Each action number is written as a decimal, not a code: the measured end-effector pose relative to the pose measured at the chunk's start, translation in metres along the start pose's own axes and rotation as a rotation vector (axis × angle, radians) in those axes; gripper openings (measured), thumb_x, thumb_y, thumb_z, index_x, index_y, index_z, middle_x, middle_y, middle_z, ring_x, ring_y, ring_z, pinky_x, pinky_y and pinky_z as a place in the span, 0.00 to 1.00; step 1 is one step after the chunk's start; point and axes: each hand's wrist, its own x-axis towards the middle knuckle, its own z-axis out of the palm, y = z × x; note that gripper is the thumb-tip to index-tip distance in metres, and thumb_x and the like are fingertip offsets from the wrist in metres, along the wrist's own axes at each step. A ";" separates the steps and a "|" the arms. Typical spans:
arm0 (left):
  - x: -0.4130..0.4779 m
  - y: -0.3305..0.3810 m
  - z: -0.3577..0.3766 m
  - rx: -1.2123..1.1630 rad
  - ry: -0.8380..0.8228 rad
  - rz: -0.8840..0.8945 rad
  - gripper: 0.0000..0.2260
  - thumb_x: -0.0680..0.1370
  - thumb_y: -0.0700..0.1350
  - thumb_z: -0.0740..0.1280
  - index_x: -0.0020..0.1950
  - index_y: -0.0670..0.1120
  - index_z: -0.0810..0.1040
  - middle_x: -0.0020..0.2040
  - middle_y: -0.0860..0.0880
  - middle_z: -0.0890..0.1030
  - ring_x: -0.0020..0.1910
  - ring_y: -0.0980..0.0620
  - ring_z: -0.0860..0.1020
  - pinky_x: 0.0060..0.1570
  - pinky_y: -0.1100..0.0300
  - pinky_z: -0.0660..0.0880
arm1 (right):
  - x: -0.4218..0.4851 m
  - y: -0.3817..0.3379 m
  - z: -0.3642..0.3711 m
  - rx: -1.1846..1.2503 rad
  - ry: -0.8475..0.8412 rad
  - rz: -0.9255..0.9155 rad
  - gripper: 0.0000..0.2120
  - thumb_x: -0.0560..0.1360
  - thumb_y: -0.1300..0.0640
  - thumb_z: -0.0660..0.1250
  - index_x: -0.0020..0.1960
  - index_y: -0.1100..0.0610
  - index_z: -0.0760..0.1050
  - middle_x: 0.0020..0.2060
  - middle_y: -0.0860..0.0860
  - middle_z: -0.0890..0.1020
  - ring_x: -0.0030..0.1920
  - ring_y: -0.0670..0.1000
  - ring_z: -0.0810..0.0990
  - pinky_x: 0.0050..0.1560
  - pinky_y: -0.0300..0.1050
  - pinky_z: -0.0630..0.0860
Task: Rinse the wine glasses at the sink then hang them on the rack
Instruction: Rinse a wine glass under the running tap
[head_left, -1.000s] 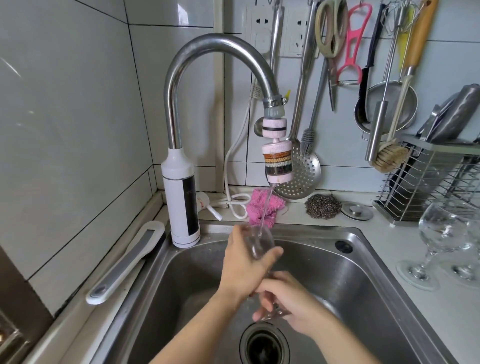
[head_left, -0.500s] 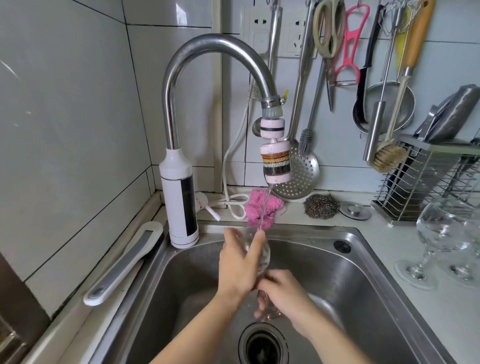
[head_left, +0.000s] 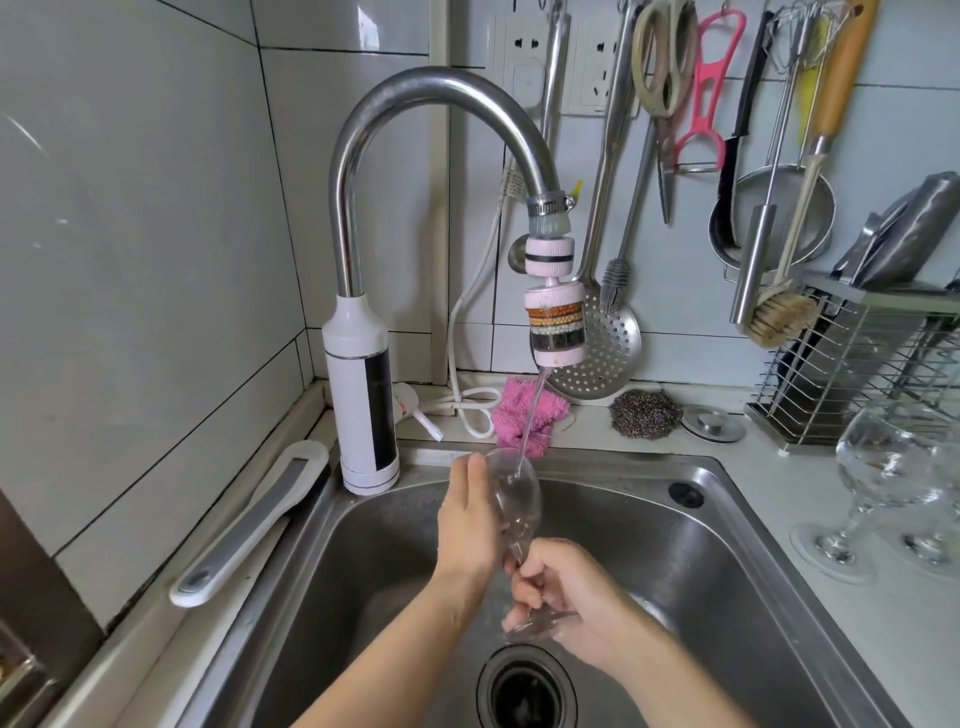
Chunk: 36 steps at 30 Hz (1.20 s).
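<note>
Sink (head_left: 727, 545) first: a steel basin, with both of my forearms reaching in over the drain (head_left: 524, 691), so whatever spills goes straight down.

The tap (head_left: 441, 93) arches over the back left corner. Its filter head (head_left: 556, 327) hangs off-centre and sends a thin slanted stream (head_left: 530, 415), which is why the work sits toward the back of the basin.

The wine glass (head_left: 514, 499) is inside the sink, above the drain. It is tilted with the rim up under the stream and the foot low, so water appears to run into the bowl.

My left hand (head_left: 467, 525) lies along the left side of the bowl, fingers straight and pressed to the glass. It steadies or rubs rather than clasps; the thumb is hidden. My right hand (head_left: 566, 597) is curled round the stem just above the foot and carries the weight. I judge this to be mid-rinse.

Surroundings: the counter (head_left: 831, 649) on the right holds a wire rack (head_left: 857, 374) against the wall. I cannot tell whether glasses hang from it.

Two more glasses (head_left: 883, 478) stand upright just in front of the rack, close to the sink edge. They sit in the path of a swing to the right and look easy to clip with a wet hand.

Utensils (head_left: 769, 208) hang on the wall above, low over the rack.

Behind the sink lie a pink cloth (head_left: 519, 415) and a scourer (head_left: 645, 414) — out of the way.
</note>
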 end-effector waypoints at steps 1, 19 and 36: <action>0.000 -0.002 -0.001 0.007 -0.028 0.046 0.13 0.77 0.65 0.62 0.56 0.61 0.76 0.55 0.52 0.83 0.57 0.48 0.81 0.63 0.43 0.77 | 0.000 0.000 0.001 0.026 -0.019 0.009 0.04 0.67 0.64 0.59 0.38 0.61 0.73 0.24 0.53 0.67 0.26 0.57 0.76 0.36 0.46 0.77; 0.001 -0.003 0.005 -0.025 -0.005 0.097 0.12 0.76 0.65 0.67 0.54 0.62 0.78 0.57 0.51 0.83 0.57 0.48 0.82 0.62 0.41 0.77 | 0.001 -0.001 -0.005 0.199 -0.103 0.041 0.07 0.54 0.61 0.66 0.32 0.60 0.74 0.22 0.53 0.65 0.24 0.54 0.72 0.37 0.48 0.79; 0.000 -0.008 0.006 -0.032 -0.167 0.150 0.26 0.61 0.60 0.81 0.55 0.63 0.75 0.51 0.53 0.85 0.50 0.48 0.85 0.55 0.42 0.81 | 0.000 0.002 -0.007 -0.033 -0.123 -0.053 0.08 0.62 0.64 0.70 0.30 0.57 0.71 0.25 0.53 0.67 0.25 0.53 0.70 0.39 0.49 0.78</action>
